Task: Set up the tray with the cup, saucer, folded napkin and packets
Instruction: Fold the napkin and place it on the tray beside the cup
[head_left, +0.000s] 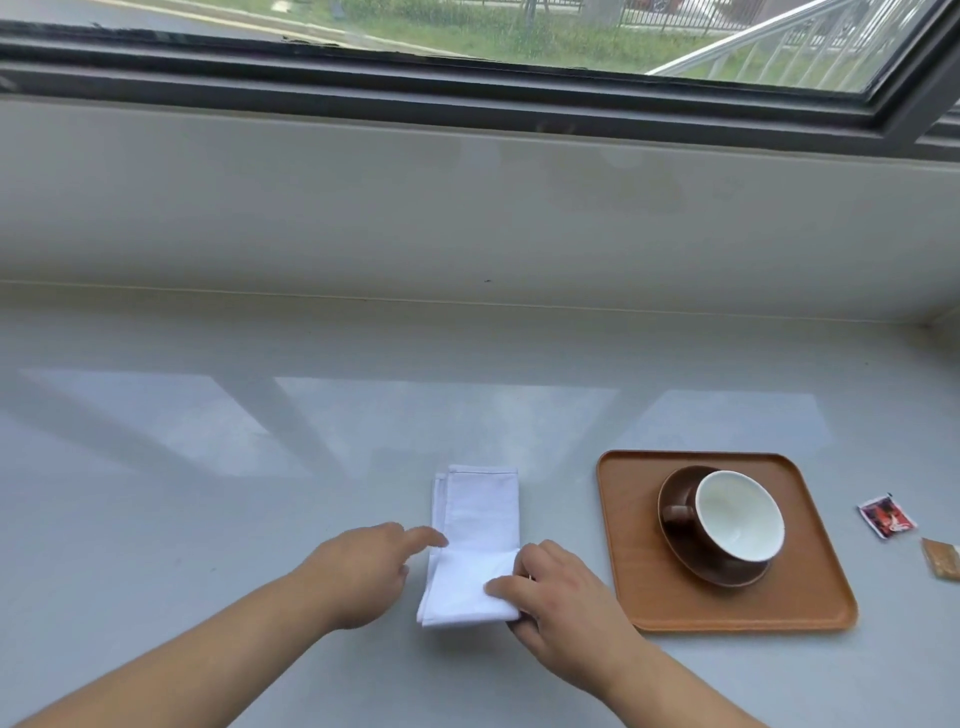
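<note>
A white napkin, folded into a long strip, lies on the grey counter left of the tray. My right hand pinches its near right edge, thumb on top. My left hand hovers at its left edge with the forefinger pointing at the cloth. The brown tray carries a dark brown saucer with a brown cup, white inside, standing on it. Two packets lie on the counter right of the tray: a white and red one and a tan one.
The grey counter runs back to a pale wall ledge under a dark-framed window. The tan packet is cut off by the right edge of the view.
</note>
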